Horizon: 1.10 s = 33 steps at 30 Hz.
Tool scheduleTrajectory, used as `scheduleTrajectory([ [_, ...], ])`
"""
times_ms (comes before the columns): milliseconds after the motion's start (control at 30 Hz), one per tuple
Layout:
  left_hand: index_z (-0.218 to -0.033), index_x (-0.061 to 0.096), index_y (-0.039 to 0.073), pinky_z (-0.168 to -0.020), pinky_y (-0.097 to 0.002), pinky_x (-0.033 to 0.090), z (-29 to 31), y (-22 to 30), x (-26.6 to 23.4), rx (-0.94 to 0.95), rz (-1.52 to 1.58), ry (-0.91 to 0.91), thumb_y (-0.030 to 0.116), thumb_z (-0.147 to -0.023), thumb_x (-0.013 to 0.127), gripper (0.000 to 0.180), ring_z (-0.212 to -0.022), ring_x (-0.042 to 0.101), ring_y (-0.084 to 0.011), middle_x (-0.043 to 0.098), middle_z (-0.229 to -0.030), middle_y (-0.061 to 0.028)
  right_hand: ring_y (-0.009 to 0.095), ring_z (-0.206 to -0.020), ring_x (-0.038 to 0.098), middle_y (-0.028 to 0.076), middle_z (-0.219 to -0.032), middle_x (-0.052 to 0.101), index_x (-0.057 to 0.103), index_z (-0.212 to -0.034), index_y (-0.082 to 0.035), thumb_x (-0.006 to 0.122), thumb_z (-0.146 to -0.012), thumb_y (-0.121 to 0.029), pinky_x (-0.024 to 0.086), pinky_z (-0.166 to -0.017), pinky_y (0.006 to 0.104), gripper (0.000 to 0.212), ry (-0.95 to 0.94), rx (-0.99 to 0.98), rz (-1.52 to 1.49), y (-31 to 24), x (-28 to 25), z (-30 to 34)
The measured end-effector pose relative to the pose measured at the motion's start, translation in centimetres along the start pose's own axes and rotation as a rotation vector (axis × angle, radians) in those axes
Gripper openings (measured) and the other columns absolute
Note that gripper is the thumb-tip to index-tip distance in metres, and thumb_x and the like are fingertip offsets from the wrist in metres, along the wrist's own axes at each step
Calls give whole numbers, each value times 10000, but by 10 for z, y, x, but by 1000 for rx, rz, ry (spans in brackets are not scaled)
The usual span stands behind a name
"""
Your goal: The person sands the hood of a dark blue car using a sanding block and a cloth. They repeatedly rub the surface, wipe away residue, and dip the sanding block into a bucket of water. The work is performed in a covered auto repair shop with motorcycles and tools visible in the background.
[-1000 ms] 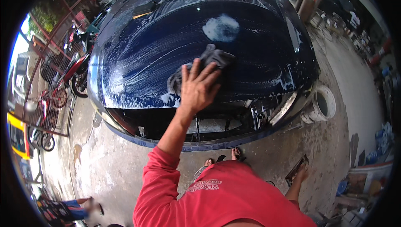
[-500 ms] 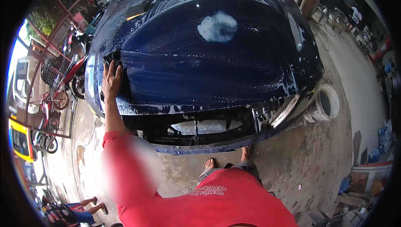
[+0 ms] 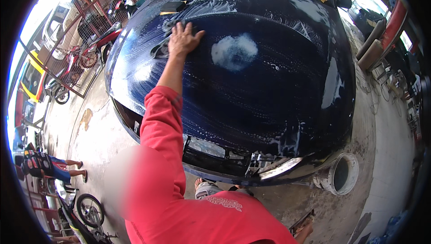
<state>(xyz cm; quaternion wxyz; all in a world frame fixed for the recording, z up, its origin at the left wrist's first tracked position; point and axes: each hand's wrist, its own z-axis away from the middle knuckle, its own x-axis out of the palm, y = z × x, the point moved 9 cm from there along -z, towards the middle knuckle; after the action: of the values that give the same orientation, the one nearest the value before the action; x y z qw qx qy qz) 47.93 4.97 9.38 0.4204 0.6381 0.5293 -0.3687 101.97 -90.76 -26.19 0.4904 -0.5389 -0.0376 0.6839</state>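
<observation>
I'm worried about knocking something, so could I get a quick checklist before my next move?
1. Left hand on the dark cloth: ok, palm down with its fingers spread over it.
2. Black block well clear of the cloth: not ok, it lies just beyond it on the hood.
3. Pale patch clear of the cloth: ok, it is apart, to the right.
4. Right hand free: not ok, it appears to hold a dark, flat thing.
5. White bucket filled: cannot tell, the inside is unclear.
</observation>
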Motion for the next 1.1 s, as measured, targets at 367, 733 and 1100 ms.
scheduleTrajectory([
  [367, -1662, 474, 101, -1345, -559, 216, 160, 434, 18, 634, 336, -19, 692, -1035, 540, 864, -1654, 239, -479, 293, -1776, -275, 161, -442, 470, 47, -679, 559, 745, -1066, -22, 705, -1070, -328, 360, -397, 363, 309, -226, -457, -79, -108, 46, -41],
  [733, -1545, 583, 28, -1335, -553, 258, 299, 407, 2, 744, 597, -9, 274, -1066, 513, 543, -1631, 315, -452, 392, -1728, -257, 166, -470, 453, 35, -664, 531, 686, -984, -53, 694, -1053, -380, 358, -419, 368, 333, -354, -433, -64, -64, 86, 6],
  [1100, -1487, 603, 83, -1252, -586, 383, 120, 56, -22, 294, 365, 236, 351, -1022, 653, 539, -1546, 456, -442, 517, -1642, -219, 222, -497, 530, 108, -704, 601, 689, -937, -29, 671, -1074, -424, 389, -452, 414, 418, -118, 102, 273, 184, -6, 67],
])
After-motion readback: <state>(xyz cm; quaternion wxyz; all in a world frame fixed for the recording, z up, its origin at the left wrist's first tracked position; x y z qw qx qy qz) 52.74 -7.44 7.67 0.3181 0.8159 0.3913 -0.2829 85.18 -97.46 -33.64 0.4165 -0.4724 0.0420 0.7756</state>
